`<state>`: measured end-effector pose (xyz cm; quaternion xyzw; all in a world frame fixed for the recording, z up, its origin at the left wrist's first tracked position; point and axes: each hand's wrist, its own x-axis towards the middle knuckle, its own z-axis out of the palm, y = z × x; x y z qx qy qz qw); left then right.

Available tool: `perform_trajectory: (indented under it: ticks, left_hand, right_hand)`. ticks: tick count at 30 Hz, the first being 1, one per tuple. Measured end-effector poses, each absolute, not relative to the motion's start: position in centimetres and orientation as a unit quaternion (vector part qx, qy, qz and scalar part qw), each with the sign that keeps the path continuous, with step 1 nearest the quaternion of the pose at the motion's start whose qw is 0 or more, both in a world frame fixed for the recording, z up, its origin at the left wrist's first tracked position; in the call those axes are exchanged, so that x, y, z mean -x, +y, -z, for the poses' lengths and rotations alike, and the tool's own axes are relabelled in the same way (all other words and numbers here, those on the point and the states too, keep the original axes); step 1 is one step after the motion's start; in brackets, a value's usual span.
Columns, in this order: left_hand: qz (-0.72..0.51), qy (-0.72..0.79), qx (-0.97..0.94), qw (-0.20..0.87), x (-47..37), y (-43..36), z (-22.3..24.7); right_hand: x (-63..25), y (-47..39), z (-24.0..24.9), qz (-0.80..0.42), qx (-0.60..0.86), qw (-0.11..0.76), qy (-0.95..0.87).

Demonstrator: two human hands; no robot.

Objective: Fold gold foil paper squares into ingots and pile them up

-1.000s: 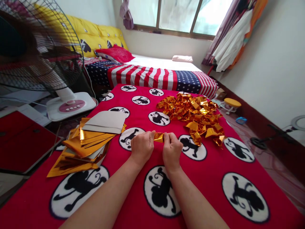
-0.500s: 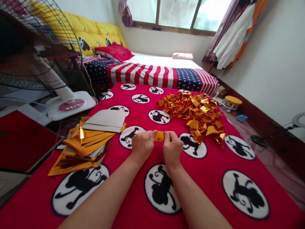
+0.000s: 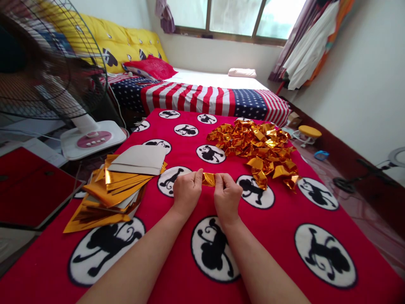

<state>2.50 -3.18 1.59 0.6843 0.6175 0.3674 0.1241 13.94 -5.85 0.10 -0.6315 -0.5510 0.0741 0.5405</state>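
Between my two hands is a small folded piece of gold foil paper (image 3: 208, 179), held just above the red cloth. My left hand (image 3: 187, 192) pinches its left end with thumb and curled fingers. The right end is pinched by my right hand (image 3: 228, 195) in the same way. To the left lies a fanned stack of flat gold foil paper sheets (image 3: 110, 194), with grey-white sheets (image 3: 139, 159) face up on top. Beyond my right hand spreads a heap of folded gold foil pieces (image 3: 256, 141).
A red cloth (image 3: 272, 249) with black monkey prints covers the table. At the left stands a fan (image 3: 91, 137) with blurred blades, beside a dark red panel (image 3: 25, 185). A bed (image 3: 202, 97) is behind the table; a yellow-topped stool (image 3: 309, 131) stands on the floor at right.
My hands have drawn slightly apart, and more of the gold foil piece shows between them. The left thumb now points up more. The view has shifted very slightly.
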Motion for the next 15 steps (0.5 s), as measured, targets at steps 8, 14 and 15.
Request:
perform_trajectory:
  ticks: [8,14,15]
  left_hand:
    - [-0.364,0.604,-0.699,0.118,-2.51,-3.19,-1.43]
    - [-0.388,0.585,-0.698,0.142,-2.44,-3.3,-1.43]
    - [-0.391,0.582,-0.697,0.148,-2.44,-3.32,-1.45]
  right_hand:
    - [-13.97,-5.86,-0.12,-0.075,0.633,0.544,-0.546]
    - [-14.01,-5.87,-0.16,-0.078,0.633,0.546,-0.543]
    - [-14.02,-5.89,-0.18,-0.078,0.633,0.548,-0.541]
